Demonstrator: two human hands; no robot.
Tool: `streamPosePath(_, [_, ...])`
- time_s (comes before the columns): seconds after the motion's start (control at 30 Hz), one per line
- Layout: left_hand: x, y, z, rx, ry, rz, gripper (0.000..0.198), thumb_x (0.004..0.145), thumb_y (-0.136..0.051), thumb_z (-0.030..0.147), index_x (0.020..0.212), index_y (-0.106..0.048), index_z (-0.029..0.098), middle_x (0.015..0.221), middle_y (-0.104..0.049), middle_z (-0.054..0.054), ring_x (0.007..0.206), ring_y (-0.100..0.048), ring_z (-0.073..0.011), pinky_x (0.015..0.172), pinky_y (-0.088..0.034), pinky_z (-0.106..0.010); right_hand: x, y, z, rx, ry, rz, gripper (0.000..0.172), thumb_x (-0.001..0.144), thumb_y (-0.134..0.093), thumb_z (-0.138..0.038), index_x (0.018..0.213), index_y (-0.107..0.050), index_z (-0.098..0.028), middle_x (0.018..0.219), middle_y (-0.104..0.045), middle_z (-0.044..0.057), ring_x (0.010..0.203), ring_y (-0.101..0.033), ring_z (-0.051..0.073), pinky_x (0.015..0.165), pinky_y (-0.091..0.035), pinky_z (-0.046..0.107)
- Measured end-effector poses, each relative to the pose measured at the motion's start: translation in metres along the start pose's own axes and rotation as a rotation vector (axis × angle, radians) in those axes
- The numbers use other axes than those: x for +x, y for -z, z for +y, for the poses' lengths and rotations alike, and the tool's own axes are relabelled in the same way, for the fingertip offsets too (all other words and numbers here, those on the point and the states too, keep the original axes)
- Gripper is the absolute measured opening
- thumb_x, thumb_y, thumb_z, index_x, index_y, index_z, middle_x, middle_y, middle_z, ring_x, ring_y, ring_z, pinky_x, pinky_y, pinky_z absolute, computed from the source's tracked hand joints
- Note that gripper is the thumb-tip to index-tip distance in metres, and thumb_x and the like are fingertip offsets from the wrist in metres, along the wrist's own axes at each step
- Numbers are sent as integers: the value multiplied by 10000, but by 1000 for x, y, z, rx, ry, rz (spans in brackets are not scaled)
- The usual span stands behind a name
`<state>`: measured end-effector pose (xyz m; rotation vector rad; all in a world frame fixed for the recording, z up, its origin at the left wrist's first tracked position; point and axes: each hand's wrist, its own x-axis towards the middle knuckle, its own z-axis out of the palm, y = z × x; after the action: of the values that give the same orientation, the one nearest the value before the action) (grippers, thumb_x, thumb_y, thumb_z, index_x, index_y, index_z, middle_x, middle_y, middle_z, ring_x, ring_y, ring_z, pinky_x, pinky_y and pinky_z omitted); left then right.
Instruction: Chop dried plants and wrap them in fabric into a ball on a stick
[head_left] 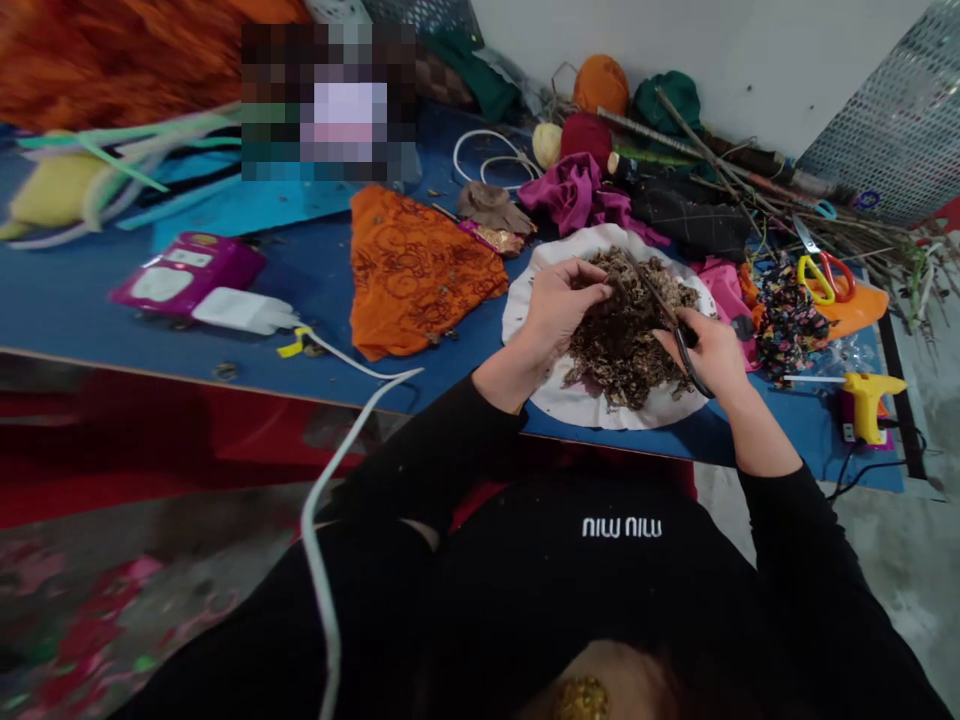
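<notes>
A heap of dried, brown, crumbly plant material (pixel 626 345) lies on a round white cloth (pixel 541 400) in front of me. My right hand (pixel 711 358) is closed around the black handles of a pair of scissors (pixel 661 305). Their dark blades point up and left over the heap. At the heap's left side, the thumb and fingers of my left hand (pixel 559 305) are pinched together on a bit of the dried plant material. The blade tips reach close to those fingers. Exactly where the blades meet is hard to make out.
Orange patterned fabric (pixel 420 275) lies to the left, beside a purple power socket (pixel 187 272) with a white cable. At right are red-and-yellow-handled scissors (pixel 825 275), floral cloth (pixel 791 315) and a yellow glue gun (pixel 870 400). Sticks and bundled fabrics (pixel 589 140) line the back.
</notes>
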<state>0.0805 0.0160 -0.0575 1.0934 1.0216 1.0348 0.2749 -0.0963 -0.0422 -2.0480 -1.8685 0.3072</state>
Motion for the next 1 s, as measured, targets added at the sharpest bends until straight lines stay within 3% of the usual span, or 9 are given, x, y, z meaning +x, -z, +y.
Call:
streamPosePath(0.07, [3,2,-2,105,-121,41,108,699,-749,74,755,-716,160,731,-680,3,707,-611,-135,720,-504,-254,0,0,2,50,18,15,571,948,-575,-629,1279,-692,-179,1063,-785,117,925,-718,255,803,-524,337])
streamPosePath(0.17, [4,7,-2,284,-214,-23,144,700,-759,78,815,-772,164,837,-739,-30,848,-661,-187,829,-507,-277,1,1,4,24,25,40,735,912,-591,-724,1400,-629,-175,1236,-747,150,1072,-705,299,918,-548,400])
streamPosePath(0.23, [-1,11,-2,373,-262,-49,163,706,-770,87,833,-790,187,950,-769,-49,1028,-677,-239,932,-507,-297,2,3,5,-28,15,56,784,899,-579,-767,1422,-617,-184,1281,-723,164,1123,-686,328,955,-545,438])
streamPosePath(0.33, [-16,19,-2,424,-356,12,113,763,-775,131,823,-790,225,1048,-766,-56,1180,-644,-269,1057,-477,-326,1,9,5,-101,11,52,803,907,-558,-776,1454,-592,-189,1298,-696,173,1107,-681,339,941,-545,449])
streamPosePath(0.53, [-41,36,-5,561,-416,116,100,869,-759,314,788,-792,266,950,-733,-62,1082,-632,-284,1087,-443,-384,-7,22,8,-175,7,26,788,894,-564,-782,1402,-632,-184,1267,-683,187,1081,-677,365,905,-532,464])
streamPosePath(0.73, [-34,32,-13,784,-475,-120,98,764,-827,333,820,-821,253,911,-704,-95,1029,-623,-336,1082,-420,-470,-22,25,8,-155,10,-22,730,880,-648,-688,1406,-633,-183,1297,-684,187,1125,-680,370,936,-537,470])
streamPosePath(0.83, [-26,24,-15,825,-508,-143,111,813,-752,293,730,-793,230,820,-672,-95,943,-631,-309,1044,-439,-470,-30,23,9,-159,7,-26,662,880,-678,-592,1403,-629,-189,1309,-682,179,1139,-682,370,937,-546,478])
streamPosePath(1.0, [-16,23,-1,671,-432,-59,142,824,-718,270,703,-724,195,759,-689,-44,762,-595,-201,791,-490,-346,-39,22,15,-187,-7,-35,625,861,-699,-475,1406,-615,-181,1249,-680,171,1086,-697,359,904,-560,475])
